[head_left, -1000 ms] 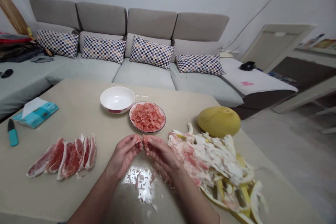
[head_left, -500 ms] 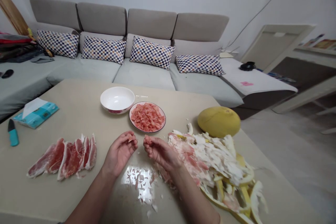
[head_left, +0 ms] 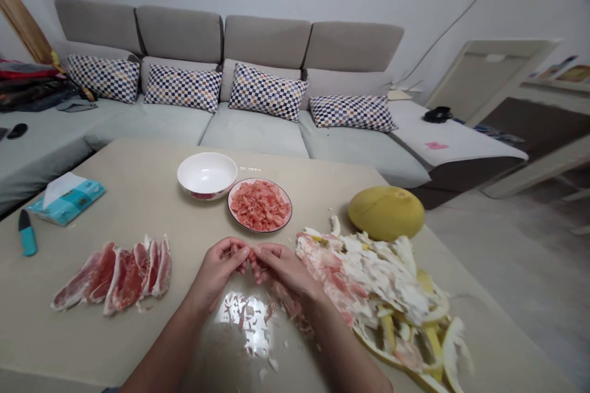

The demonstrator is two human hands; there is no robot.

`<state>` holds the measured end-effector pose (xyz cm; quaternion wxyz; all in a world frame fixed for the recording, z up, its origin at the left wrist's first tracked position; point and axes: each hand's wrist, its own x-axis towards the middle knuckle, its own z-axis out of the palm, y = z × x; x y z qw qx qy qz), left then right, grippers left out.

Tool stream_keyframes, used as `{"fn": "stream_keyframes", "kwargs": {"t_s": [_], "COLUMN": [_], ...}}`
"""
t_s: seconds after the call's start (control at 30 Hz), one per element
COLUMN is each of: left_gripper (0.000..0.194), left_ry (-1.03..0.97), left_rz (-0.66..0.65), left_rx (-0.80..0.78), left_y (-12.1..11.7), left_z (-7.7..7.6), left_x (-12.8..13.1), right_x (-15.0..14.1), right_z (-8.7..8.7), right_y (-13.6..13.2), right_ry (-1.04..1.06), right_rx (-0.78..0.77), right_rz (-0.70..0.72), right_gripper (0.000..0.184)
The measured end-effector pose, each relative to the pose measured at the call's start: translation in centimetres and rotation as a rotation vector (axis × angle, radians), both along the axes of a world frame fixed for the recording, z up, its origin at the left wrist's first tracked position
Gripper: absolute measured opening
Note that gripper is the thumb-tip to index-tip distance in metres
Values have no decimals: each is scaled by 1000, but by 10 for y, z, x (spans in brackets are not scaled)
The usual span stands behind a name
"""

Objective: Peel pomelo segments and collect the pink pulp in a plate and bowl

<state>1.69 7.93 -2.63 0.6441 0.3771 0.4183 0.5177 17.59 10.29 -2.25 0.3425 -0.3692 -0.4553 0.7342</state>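
The person's left hand point(head_left: 224, 267) and right hand point(head_left: 286, 270) meet above the middle of the glossy cream table point(head_left: 322, 190), fingertips pinching a small piece of reddish-pink fruit pulp point(head_left: 252, 255) between them. A round, dark-rimmed plate point(head_left: 239, 221) of flaked pink pulp point(head_left: 259, 204) sits toward the table's far edge; white-skinned red fruit segments point(head_left: 129, 276) lie nearer its left edge.

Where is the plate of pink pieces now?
In the head view, the plate sits near centre on the table, beyond the left hand and right hand, just right of the white bowl.
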Motion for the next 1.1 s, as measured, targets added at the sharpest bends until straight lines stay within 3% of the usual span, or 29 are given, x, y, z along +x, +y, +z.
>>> {"fn": "stream_keyframes", "kwargs": {"t_s": [0.17,0.33,0.63,0.87,0.93,1.1], "left_gripper": [27,29,29,27,27,27], "left_ry": [9,67,58,186,177,139], "left_rz": [69,113,87,130,128,121], "left_rx": [0,-18,-11,19,18,27], "left_y": [1,0,0,3,3,2], "left_z": [-2,-2,-3,-1,-1,-1], "left_x": [1,3,2,3,4,4], "right_x": [-2,-6,-8,-5,-5,-6], "right_z": [2,-7,0,-7,-8,-10], "right_y": [-5,-10,-13,-10,-8,-3], "right_ry": [-36,-186,-266,-320,-313,-131], "right_rx": [65,272,412,528,508,243], "right_rz": [-94,-195,-215,-273,-294,-235], "right_gripper": [36,26,25,26,26,36]}}
